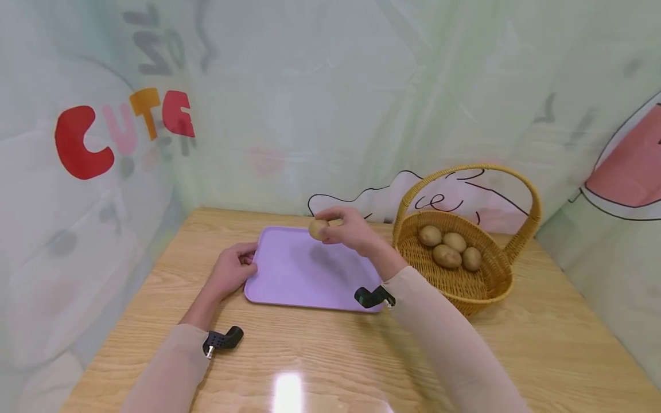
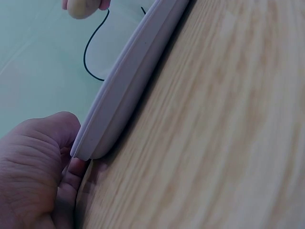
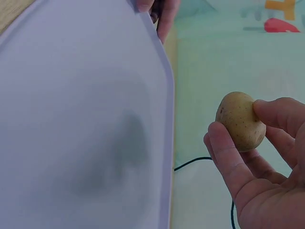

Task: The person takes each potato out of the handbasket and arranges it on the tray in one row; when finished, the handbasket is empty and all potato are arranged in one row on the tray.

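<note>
Right now, a potato (image 3: 241,121) is hanging in the air, raised clear of a purple tray (image 1: 310,275) and showing over its far edge in the head view. The person's right hand (image 1: 347,230) is pinching it, the thumb pressing one side and the fingers (image 3: 233,164) curling around the other, spread only as wide as the potato itself. A soft shadow is falling on the tray, which is lying flat on the wooden counter (image 1: 310,344) with its bare surface facing up. At the tray's left side, the left hand (image 1: 229,268) is gripping the edge, the thumb resting at the rim and the bent fingers tucking in by the underside, closed to about the thickness of that edge.

To the right of the tray, a wicker basket (image 1: 413,261) with a tall arched handle is standing on the counter, and four more potatoes (image 1: 447,256) are lying together inside it. Black wrist cameras (image 1: 374,297) are sitting at the cuffs of both pale sleeves (image 1: 449,338). Behind everything, a pale green sheet (image 1: 335,115) is hanging, showing colourful letters (image 1: 85,143) spelling "CUTE" at the left.
</note>
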{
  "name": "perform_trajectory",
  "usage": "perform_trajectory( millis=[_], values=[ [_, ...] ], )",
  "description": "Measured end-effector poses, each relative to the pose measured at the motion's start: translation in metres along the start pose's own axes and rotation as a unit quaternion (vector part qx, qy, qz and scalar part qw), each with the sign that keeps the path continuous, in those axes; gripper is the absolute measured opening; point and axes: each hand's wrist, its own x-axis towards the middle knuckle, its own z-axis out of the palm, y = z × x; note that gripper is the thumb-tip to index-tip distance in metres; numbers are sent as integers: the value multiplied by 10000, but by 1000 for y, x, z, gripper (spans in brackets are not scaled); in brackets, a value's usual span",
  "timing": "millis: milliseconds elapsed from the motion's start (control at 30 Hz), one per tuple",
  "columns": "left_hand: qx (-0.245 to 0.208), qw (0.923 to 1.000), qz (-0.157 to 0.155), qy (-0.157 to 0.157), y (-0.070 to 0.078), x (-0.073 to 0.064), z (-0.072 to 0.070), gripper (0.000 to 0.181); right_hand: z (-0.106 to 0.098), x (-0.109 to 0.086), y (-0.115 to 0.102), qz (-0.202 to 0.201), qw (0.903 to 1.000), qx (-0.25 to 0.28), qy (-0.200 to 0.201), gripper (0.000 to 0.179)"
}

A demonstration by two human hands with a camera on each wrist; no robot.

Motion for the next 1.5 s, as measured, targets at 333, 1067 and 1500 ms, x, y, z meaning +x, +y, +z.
perform_trajectory(
  millis=[333, 1067, 1500],
  values=[
    [-16, 10000, -34, 2, 1, -1, -1, 51, 22, 22, 9, 203, 9998, -38, -35, 41],
    [-164, 9995, -263, -14, 2, 1, 1, 50, 79, 65, 24, 276, 9972, -517, 475, 37],
    [-209, 9996, -157, 88, 3, -1, 1, 49, 100, 71, 27, 303, 9932, -1017, 468, 40]
  ],
)
